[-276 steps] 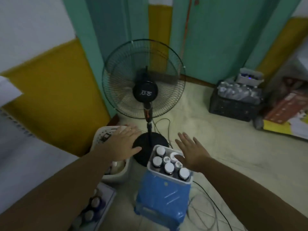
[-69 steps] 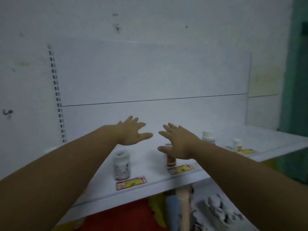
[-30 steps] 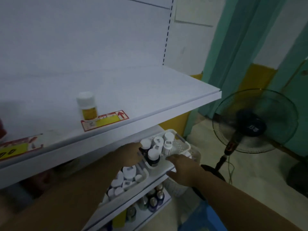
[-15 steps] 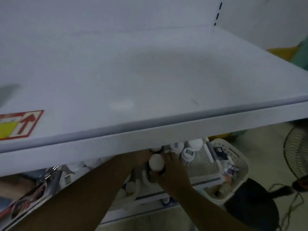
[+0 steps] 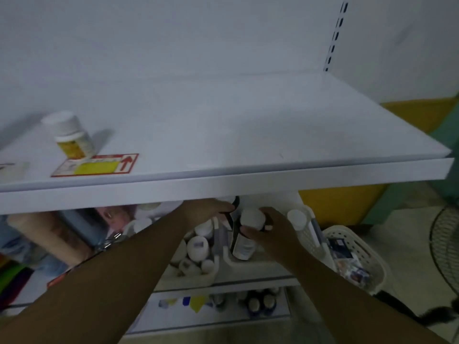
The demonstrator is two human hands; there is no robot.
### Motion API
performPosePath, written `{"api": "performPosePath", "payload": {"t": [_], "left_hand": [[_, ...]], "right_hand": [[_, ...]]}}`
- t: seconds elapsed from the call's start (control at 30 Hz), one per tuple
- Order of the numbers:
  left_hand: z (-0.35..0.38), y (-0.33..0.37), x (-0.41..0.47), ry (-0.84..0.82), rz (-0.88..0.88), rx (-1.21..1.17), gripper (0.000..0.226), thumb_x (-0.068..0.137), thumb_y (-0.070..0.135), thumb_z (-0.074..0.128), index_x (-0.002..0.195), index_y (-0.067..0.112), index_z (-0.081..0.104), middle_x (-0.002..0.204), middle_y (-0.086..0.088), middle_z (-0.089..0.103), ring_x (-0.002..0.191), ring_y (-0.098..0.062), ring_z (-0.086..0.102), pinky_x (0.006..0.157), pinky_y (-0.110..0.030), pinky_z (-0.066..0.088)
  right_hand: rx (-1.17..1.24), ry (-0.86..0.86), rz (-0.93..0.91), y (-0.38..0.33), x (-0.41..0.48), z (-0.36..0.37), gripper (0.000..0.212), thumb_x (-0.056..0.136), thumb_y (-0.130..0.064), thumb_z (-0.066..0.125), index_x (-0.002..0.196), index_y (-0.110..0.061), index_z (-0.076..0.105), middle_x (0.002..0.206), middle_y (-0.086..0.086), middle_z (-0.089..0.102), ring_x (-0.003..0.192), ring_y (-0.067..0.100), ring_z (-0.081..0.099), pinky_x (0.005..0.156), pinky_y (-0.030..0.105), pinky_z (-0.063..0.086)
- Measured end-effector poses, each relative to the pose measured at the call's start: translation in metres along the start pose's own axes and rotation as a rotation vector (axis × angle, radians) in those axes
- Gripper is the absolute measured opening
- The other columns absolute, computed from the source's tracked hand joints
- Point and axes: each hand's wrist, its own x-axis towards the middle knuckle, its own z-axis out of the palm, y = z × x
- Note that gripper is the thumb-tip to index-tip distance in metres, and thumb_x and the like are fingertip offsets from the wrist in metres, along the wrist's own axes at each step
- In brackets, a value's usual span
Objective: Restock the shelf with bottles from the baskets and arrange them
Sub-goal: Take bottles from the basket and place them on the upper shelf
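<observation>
Shelf [image 5: 248, 135] smooth matt white. Bottle [image 5: 68, 131] at 9 o'clock glossy plastic, paper label [image 5: 74, 148]. Tag [image 5: 96, 166] beside it glossy paper. Basket [image 5: 361, 255] at 4 o'clock cream perforated plastic. Dark bottle [image 5: 244, 245] at 6 o'clock glossy.

Single head-worn view, wide angle. It looked forward and down from above the white top shelf [image 5: 248, 135], facing the back panel [image 5: 173, 33]. Close range: the shelf's front edge cut across mid-frame. The left hand [image 5: 208, 209] and right hand [image 5: 273, 234] sat at centre just under that edge, the right one holding a bottle [image 5: 250, 218]. The lower shelf [image 5: 248, 279] with baskets [image 5: 231, 263] filled the bottom. Floor [image 5: 407, 214] and fan [image 5: 447, 244] were at the right edge.
</observation>
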Motion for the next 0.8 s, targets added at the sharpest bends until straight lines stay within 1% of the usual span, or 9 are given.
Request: {"api": "performPosePath", "payload": {"t": [0.03,0.1,0.2,0.3,0.4,0.47,0.57,0.67,0.8], "left_hand": [[-0.004,0.002,-0.012,0.064,0.059,-0.029,0.004,0.083,0.012,0.068,0.084,0.010,0.071,0.077,0.002,0.070,0.076,-0.013,0.063,0.069,-0.017,0.052],[-0.014,0.003,-0.040,0.173,0.151,-0.033,0.015,0.074,0.015,0.077,0.084,0.023,0.068,0.083,0.009,0.069,0.080,-0.007,0.064,0.061,-0.008,0.051],[-0.029,-0.009,-0.088,0.208,0.197,-0.047,0.016,0.069,0.023,0.081,0.080,0.026,0.069,0.080,0.013,0.071,0.076,-0.006,0.068,0.057,-0.009,0.050],[-0.050,-0.023,-0.146,0.242,0.196,-0.126,0.013,0.072,0.028,0.078,0.083,0.026,0.071,0.080,0.015,0.074,0.071,0.001,0.069,0.055,-0.008,0.049],[-0.071,-0.036,-0.204,0.325,0.207,-0.216,0.019,0.070,0.029,0.078,0.078,0.019,0.064,0.072,0.003,0.068,0.063,-0.008,0.067,0.053,-0.017,0.047],[-0.087,-0.041,-0.240,0.378,0.217,-0.270,0.031,0.061,0.032,0.081,0.076,0.017,0.057,0.075,-0.006,0.065,0.072,-0.018,0.065,0.062,-0.028,0.050],[-0.114,-0.042,-0.298,0.433,0.217,-0.363,0.048,0.052,0.035,0.086,0.085,0.014,0.057,0.080,-0.009,0.068,0.076,-0.021,0.068,0.064,-0.032,0.054],[-0.147,-0.041,-0.357,0.393,0.192,-0.416,0.039,0.065,0.025,0.081,0.094,0.005,0.064,0.084,-0.013,0.072,0.078,-0.024,0.069,0.066,-0.031,0.054],[-0.186,-0.041,-0.428,0.318,0.194,-0.418,0.014,0.080,0.011,0.067,0.092,0.008,0.073,0.092,-0.016,0.073,0.080,-0.026,0.071,0.064,-0.030,0.057]], "right_hand": [[0.074,-0.004,0.015,-0.010,-0.004,-0.003,0.030,0.068,-0.028,0.081,0.088,-0.028,0.058,0.087,-0.010,0.063,0.071,-0.005,0.061,0.055,0.008,0.044],[0.247,-0.059,0.071,-0.028,-0.019,-0.003,0.024,0.072,-0.027,0.078,0.090,-0.024,0.064,0.083,-0.009,0.068,0.064,-0.005,0.065,0.048,0.013,0.049],[0.349,-0.187,0.096,-0.056,-0.054,0.014,0.056,0.060,-0.052,0.076,0.104,-0.020,0.066,0.092,-0.002,0.074,0.080,0.010,0.070,0.063,0.025,0.055],[0.458,-0.258,0.098,-0.085,-0.087,0.043,0.056,0.055,-0.055,0.073,0.098,-0.020,0.069,0.095,0.003,0.075,0.087,0.020,0.071,0.073,0.032,0.054],[0.568,-0.315,0.099,-0.119,-0.118,0.077,0.049,0.063,-0.049,0.071,0.098,-0.016,0.068,0.088,0.008,0.075,0.076,0.023,0.071,0.065,0.032,0.055],[0.619,-0.378,0.119,-0.148,-0.137,0.102,0.048,0.069,-0.050,0.066,0.098,-0.012,0.068,0.085,0.013,0.074,0.071,0.026,0.070,0.061,0.033,0.056],[0.590,-0.491,0.052,-0.198,-0.165,0.141,0.064,0.066,-0.056,0.064,0.107,-0.007,0.065,0.100,0.023,0.070,0.087,0.036,0.067,0.080,0.047,0.055],[0.553,-0.548,-0.070,-0.243,-0.191,0.175,0.078,0.059,-0.056,0.070,0.117,-0.004,0.057,0.113,0.027,0.064,0.103,0.043,0.062,0.092,0.055,0.049],[0.636,-0.593,-0.166,-0.290,-0.213,0.215,0.053,0.063,-0.042,0.074,0.104,-0.009,0.065,0.102,0.021,0.070,0.092,0.035,0.068,0.077,0.044,0.055]]}}
